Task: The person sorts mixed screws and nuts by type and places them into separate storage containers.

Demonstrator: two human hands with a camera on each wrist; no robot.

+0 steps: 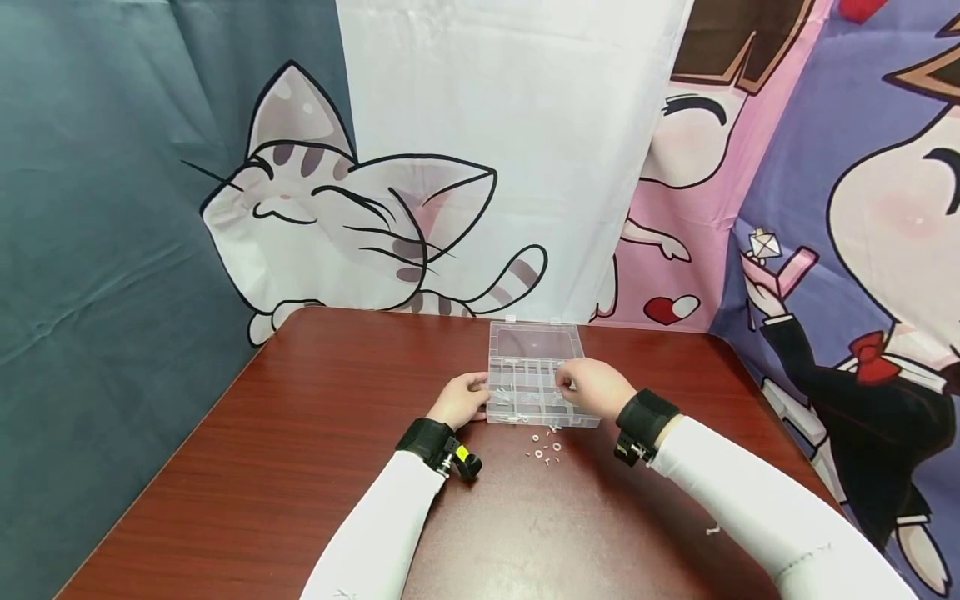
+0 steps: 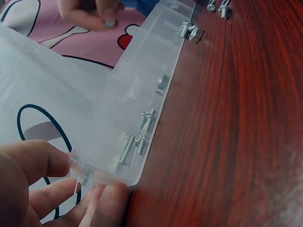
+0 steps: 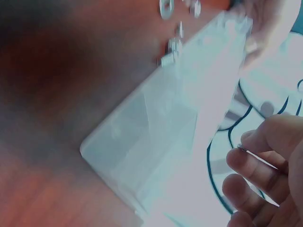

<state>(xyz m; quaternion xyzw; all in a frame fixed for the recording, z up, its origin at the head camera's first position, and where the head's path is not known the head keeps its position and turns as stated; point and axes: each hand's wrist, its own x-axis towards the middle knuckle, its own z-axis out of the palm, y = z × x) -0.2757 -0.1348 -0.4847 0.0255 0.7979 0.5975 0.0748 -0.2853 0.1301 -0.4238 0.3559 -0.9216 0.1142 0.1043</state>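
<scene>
A clear plastic compartment box (image 1: 516, 397) lies on the table with its lid (image 1: 534, 341) folded back. My left hand (image 1: 459, 402) holds the box by its left side, thumb and fingers around the corner in the left wrist view. Several silver screws (image 2: 126, 151) show through the wall close to those fingers. Over the right part of the box, my right hand (image 1: 597, 388) pinches a small silver metal piece (image 3: 241, 147) between thumb and forefinger. That piece (image 2: 110, 23) also shows at the fingertips in the left wrist view; its exact kind I cannot tell.
In front of the box, several loose washers (image 1: 557, 447) and small screws (image 1: 547, 462) are scattered on the brown wooden table (image 1: 360, 400). A bolt with a hex head (image 2: 195, 34) lies against the box's front edge. Printed cloth (image 1: 510, 167) hangs behind the table.
</scene>
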